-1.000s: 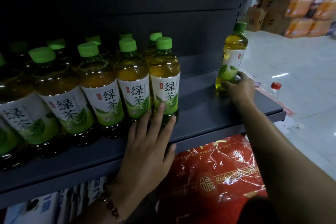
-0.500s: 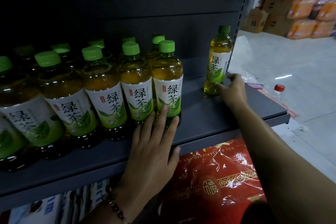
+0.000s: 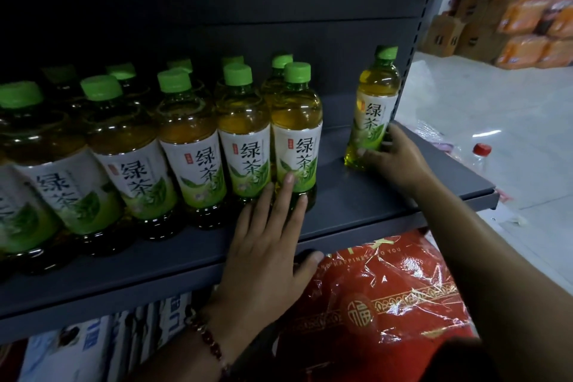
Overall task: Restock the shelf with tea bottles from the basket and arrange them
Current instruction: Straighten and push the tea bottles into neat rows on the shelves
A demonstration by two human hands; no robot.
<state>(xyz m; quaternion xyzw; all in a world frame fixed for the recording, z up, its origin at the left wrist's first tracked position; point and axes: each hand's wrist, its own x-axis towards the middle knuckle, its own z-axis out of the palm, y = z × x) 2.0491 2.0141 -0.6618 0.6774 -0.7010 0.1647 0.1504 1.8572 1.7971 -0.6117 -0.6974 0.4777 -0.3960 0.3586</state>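
While the left hand [image 3: 266, 245] lies flat, fingers spread against the row [image 3: 186, 149], the right hand [image 3: 393, 158] grips a lone bottle [image 3: 373, 112]; slide it upright leftward, label forward.

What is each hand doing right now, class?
Left hand: open, straight fingers touching the front-row bottle.
Right hand: gripping the lone bottle.
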